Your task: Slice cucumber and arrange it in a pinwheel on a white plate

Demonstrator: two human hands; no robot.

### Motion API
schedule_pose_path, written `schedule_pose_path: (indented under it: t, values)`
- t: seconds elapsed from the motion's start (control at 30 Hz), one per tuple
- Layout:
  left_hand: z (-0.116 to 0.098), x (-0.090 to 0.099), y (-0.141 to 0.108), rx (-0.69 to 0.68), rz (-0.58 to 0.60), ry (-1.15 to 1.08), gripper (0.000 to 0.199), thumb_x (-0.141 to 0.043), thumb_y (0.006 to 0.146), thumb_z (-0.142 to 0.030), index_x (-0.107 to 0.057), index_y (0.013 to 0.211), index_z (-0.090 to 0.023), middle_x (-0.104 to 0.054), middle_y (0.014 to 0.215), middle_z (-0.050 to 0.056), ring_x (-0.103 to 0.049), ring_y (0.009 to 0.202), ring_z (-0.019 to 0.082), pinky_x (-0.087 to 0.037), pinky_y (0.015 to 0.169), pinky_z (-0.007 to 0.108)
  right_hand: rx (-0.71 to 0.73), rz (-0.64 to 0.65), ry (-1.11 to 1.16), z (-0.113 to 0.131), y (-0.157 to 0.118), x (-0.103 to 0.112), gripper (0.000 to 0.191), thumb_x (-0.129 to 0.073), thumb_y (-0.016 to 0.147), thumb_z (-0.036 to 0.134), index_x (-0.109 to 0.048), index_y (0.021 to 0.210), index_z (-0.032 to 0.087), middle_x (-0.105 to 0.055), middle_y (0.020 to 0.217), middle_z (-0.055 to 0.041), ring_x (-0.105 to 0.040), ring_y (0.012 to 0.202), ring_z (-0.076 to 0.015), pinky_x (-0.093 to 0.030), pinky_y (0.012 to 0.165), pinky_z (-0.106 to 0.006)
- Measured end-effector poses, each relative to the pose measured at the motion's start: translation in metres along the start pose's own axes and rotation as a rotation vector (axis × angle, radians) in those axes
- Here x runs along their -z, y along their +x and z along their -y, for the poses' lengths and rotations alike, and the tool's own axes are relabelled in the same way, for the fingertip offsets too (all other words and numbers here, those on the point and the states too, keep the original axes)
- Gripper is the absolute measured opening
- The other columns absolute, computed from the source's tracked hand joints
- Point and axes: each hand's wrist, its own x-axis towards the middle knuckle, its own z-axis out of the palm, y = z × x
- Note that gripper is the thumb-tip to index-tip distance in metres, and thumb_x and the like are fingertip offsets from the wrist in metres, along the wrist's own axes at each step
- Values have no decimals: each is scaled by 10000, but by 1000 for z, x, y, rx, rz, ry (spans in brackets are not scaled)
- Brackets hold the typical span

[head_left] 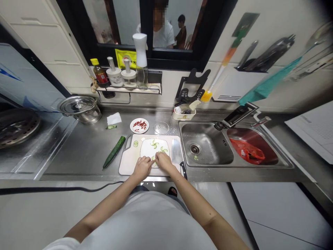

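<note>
A white square plate (pixel 147 147) lies on the pale cutting board (pixel 130 160), with thin cucumber slices (pixel 155 144) set out in small clusters. Both hands meet at the plate's near side. My left hand (pixel 142 167) is closed, its fingertips at a cucumber slice by the plate's front. My right hand (pixel 163 160) has its fingers bent together over the same small cluster, pinching at a slice; the fingertips are partly hidden. A kitchen knife (pixel 177 151) rests along the board's right side. Two or so loose slices sit at the board's upper left.
Left of the board lies a whole cucumber (pixel 113 152). Behind it are a small dish of red pieces (pixel 139 125) and a white paper (pixel 113 118). A lidded steel pot (pixel 88 113) stands farther left. The double sink (pixel 208 142) holds a red bag (pixel 247 151).
</note>
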Motion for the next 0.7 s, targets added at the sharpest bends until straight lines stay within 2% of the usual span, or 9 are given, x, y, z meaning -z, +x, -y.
schedule_pose_path:
  t: [0.7]
  values:
    - [-1, 2, 3, -45, -5, 33, 263, -468, 905, -177, -664, 1074, -222, -608, 930, 87, -502, 897, 224, -322, 767, 368, 13, -11, -11, -2, 1, -2, 193, -457, 911, 177, -632, 993, 172, -642, 1038, -95, -545, 941, -181, -358, 702, -250]
